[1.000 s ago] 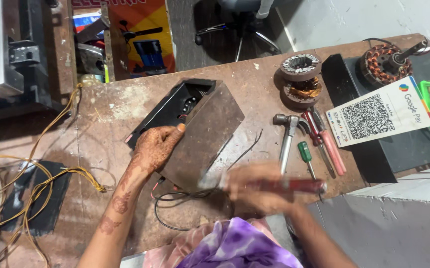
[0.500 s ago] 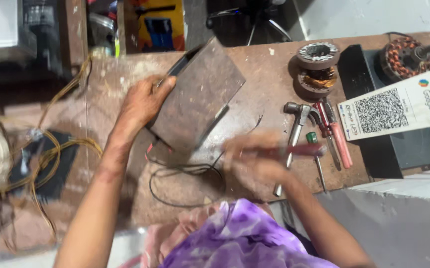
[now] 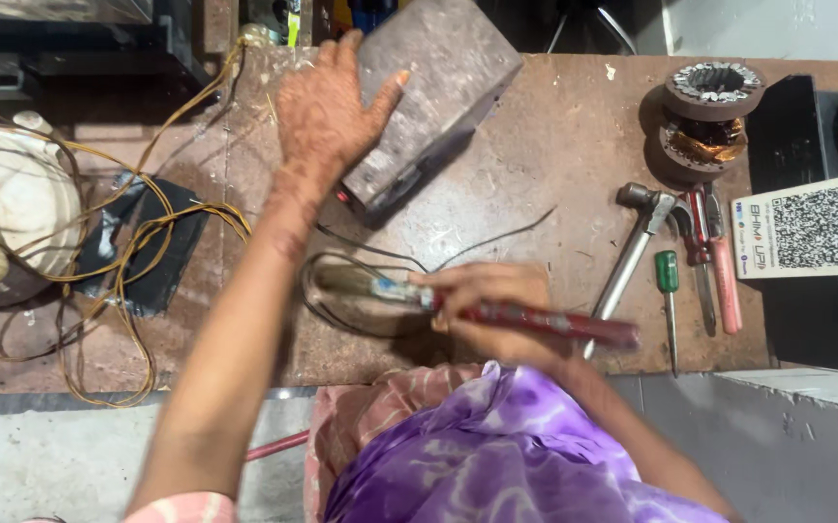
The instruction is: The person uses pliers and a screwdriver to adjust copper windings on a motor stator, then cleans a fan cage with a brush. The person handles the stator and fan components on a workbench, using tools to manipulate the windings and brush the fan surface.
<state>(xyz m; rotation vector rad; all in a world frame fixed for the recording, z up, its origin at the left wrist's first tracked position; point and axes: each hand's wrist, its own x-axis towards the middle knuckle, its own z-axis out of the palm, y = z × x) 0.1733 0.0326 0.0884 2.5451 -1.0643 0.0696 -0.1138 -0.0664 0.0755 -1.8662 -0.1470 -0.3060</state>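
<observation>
At top centre of the frame the left hand (image 3: 327,111) lies spread flat on a grey metal box (image 3: 433,92) tilted on the table (image 3: 554,145); it looks heavy, rigid, best gripped by its edges. At lower centre the right hand (image 3: 491,310) is closed around a red-handled tool (image 3: 535,323).

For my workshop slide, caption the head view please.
Left hand rests on a grey metal box while right hand grips a red-handled tool over the brown workbench.
</observation>
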